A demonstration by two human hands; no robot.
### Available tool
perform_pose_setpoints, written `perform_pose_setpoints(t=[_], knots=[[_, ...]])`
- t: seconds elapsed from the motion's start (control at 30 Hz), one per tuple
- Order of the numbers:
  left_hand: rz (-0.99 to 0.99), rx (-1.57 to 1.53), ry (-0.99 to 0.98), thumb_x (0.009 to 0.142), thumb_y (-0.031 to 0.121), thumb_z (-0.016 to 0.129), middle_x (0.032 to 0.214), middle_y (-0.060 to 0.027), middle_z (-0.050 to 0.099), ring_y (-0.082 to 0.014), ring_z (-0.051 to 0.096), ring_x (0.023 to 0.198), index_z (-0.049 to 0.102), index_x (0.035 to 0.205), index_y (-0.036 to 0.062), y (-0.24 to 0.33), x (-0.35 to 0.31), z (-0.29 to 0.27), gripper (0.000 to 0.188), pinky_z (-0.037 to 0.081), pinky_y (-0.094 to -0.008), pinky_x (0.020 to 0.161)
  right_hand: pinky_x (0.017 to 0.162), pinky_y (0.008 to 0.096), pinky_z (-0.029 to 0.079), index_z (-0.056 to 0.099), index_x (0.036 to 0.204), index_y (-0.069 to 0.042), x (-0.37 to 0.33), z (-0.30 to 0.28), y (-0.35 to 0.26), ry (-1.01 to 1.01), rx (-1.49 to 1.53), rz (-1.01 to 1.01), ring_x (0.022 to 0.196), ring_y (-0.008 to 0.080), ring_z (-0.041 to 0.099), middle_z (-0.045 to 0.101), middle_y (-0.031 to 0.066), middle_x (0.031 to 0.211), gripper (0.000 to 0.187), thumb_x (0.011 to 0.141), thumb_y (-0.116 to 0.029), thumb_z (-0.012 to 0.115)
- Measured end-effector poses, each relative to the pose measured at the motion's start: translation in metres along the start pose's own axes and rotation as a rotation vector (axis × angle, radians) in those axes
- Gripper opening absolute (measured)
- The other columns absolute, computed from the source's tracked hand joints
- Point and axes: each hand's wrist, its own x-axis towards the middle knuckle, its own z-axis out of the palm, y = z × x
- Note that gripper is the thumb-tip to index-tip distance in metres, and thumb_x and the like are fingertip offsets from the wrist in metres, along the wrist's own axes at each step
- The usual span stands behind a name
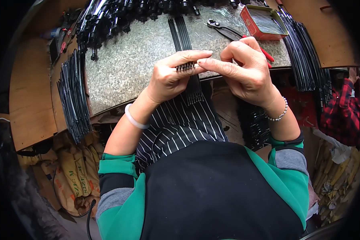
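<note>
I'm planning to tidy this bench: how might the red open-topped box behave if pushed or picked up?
The red box would probably slide rather than roll, given its straight, flat sides. With its top open, the thin pieces lying loosely inside could spill if it tilts.

Grey speckles mottled the granite-like tabletop (124, 76), flanked by glossy black rods (74, 96) and brown wooden boards (32, 88). The row of small parts (184, 67) in the left hand (168, 79) was black. Red coloured the box (270, 37) and pliers' grips (267, 56). White stripes lined the dark lap cloth (180, 136); the wearer's sleeve (116, 168) mixed green, black and grey. The bangle (131, 119) was milky white, the beaded bracelet (285, 112) silver, a co-worker's sleeve (342, 106) red-and-black checked.
</note>
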Motion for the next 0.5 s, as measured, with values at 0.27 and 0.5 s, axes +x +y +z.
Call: perform_pose_setpoints(t=[0.27, 0.5], knots=[[0.019, -0.007, 0.013, 0.066, -0.011, 0.057, 0.106, -0.0119, 0.062, -0.028, 0.062, 0.094, 0.067, 0.099, 0.0142, 0.0003, -0.0005, 0.0011, 0.042, 0.052, -0.0328, 0.078, 0.06, 0.0261, 0.032, 0.068, 0.099, -0.015, 0.0028, -0.0051, -0.0013, -0.031, -0.043, -0.05, 0.058, 0.0111, 0.046, 0.047, -0.0035, 0.065, 0.039, 0.062, -0.005, 0.064], [0.009, 0.016, 0.0, 0.067, -0.01, 0.058, 0.106, -0.0123, 0.062, -0.0282, 0.062, 0.094, 0.066, 0.099, 0.0136, 0.0022, -0.0002, 0.0003, 0.041, 0.052, -0.0331, 0.079, 0.062, 0.0257, 0.033, 0.067, 0.098, -0.014, -0.0004, 0.003, -0.0001, -0.029, 0.121, 0.033, 0.06, 0.0113, 0.046, 0.049, -0.0028, 0.067, 0.036, 0.064, -0.004, 0.065]])
